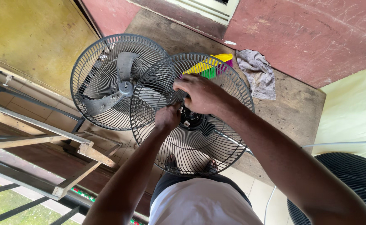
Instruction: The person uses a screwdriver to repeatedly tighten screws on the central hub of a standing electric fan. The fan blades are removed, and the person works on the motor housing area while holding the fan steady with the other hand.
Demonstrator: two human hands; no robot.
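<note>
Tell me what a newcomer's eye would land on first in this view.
First, the dark wire fan guard held up at centre, with the left hand and right hand both at its hub. Just behind it to the left sits the fan with grey blades in its own grille. A grey rag lies on the wooden surface at upper right.

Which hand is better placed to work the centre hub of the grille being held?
Probably the left hand: its fingertips already pinch at the hub, while the right hand grips the front grille from above, steadying it.
</note>
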